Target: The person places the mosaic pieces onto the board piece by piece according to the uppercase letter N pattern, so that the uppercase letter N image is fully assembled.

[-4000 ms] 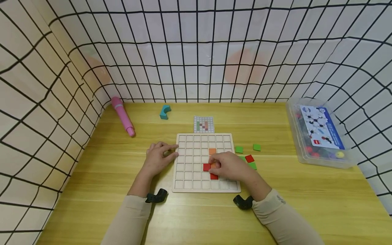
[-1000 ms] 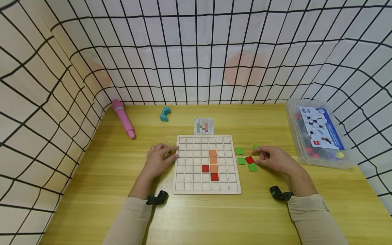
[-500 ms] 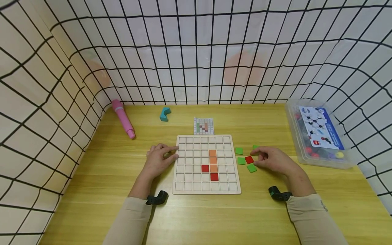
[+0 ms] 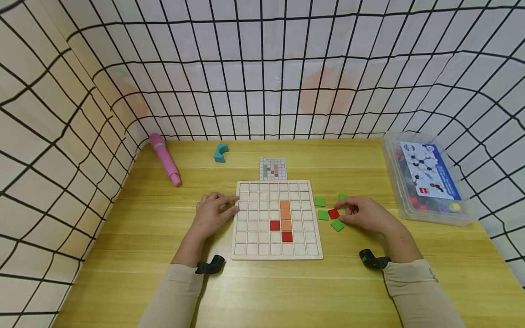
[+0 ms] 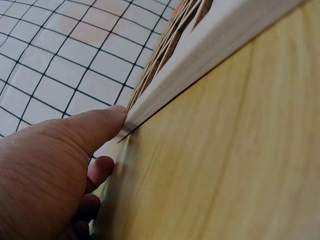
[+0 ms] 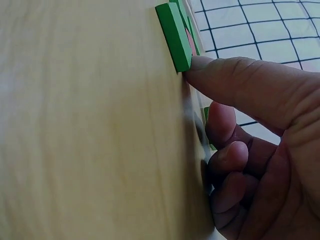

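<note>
In the head view my left hand (image 4: 210,214) touches the left edge of a pale wooden grid board (image 4: 254,237) with index finger and thumb. In the left wrist view the thumb (image 5: 102,125) lies against the board's side. To the board's right, my right hand (image 4: 366,213) pinches at a loose red tile (image 4: 333,213), index finger at its upper corner and thumb at its lower one. A turned green tile (image 4: 337,225) lies just below, by the thumb; the right wrist view shows that green tile (image 6: 174,37) against the thumb tip (image 6: 200,64).
Orange tiles (image 4: 285,214) and two red tiles (image 4: 275,225) sit in the board's cells. More green tiles (image 4: 323,215) lie beside it. Behind are a pattern card (image 4: 272,169), a teal arch block (image 4: 221,153), a pink microphone-like object (image 4: 165,159) and a clear plastic box (image 4: 426,177).
My right hand has left the board, where an orange tile now shows, and reached the loose tiles. The red tile has slid slightly left and the green tile below has turned. My left hand stays put.
</note>
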{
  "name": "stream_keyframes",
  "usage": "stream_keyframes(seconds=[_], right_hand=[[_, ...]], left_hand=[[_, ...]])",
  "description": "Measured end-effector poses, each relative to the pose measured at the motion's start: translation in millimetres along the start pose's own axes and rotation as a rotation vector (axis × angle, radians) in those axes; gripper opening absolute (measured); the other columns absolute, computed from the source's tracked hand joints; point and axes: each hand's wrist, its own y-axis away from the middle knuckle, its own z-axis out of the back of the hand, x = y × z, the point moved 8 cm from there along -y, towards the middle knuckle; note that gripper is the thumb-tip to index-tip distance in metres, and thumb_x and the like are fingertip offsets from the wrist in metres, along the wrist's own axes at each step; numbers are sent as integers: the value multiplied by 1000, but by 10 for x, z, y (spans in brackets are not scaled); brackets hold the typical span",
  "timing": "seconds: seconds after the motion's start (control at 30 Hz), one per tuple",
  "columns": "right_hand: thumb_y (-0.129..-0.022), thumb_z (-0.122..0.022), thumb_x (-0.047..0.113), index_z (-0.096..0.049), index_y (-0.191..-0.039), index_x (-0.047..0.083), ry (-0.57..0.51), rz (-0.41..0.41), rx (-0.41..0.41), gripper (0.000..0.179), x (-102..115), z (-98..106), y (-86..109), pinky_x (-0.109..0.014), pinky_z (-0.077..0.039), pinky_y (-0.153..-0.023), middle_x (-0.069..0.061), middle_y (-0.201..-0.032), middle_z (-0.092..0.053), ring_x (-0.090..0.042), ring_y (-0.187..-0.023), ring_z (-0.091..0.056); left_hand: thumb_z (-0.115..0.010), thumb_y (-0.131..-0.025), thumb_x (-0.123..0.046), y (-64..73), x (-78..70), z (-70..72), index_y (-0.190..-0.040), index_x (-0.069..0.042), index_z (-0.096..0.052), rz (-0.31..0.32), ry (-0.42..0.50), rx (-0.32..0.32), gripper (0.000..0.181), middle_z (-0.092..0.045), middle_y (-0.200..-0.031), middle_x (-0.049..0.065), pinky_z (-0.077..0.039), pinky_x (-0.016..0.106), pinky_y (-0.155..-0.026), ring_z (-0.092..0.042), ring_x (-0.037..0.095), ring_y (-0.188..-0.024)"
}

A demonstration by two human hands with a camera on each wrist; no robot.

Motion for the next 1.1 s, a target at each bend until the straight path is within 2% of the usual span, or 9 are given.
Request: stream_keyframes(seconds=[0.37,0.73,1.1], right_hand=[[-92,-76,22,-69,-115,7,-3,12,-25,28,-4,25,11,-27,-39,-65,-2,-85,-55,-16,-73,-48],[-95,-73,25,-66,-114,7,-20,-2,-36,28,33,29,21,-28,-40,-67,-2,-85,-56,-17,-74,-49],[-94,-75,27,-68,-114,11,2,44,-69,27,243,-2,11,-27,-41,-63,-1,-82,-58,-16,-70,-50]], left_hand=[[-71,-96,-40,-11,8,2,-130,-28,-72,6,2,7,36,-64,-116,5,-28,45,-90,-47,26,-103],[-72,-95,-39,1,-14,10,-129,-27,-72,5,5,7,36,-65,-116,6,-29,46,-90,-47,27,-103],[-71,-96,-38,2,1,1,-129,-27,-72,4,4,1,35,-64,-117,6,-29,46,-90,-47,26,-105]])
